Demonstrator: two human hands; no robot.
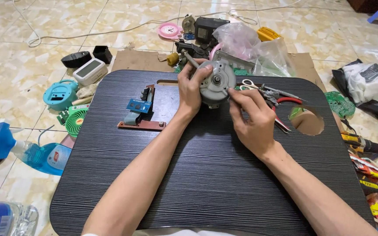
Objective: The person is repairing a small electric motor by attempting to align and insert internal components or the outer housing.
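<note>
The left hand (191,89) wraps the motor (216,83) from its left, holding it upright on the board (206,175); the right hand (250,118) pinches its lower right rim. Best to keep the left clamp firm while the right fingertips work, with the scissors (259,87) just beyond.

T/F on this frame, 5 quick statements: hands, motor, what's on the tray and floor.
1. Both hands, left hand and right hand, touch the round grey metal motor. True.
2. The motor lies flat and untouched on the dark wood-grain tray. False: it is held up.
3. A brown circuit board with a blue module lies left of the hands. True.
4. The blue spray bottle stands on the tray. False: it lies on the floor.
5. The pink round clock is on the floor beyond the tray. True.
</note>
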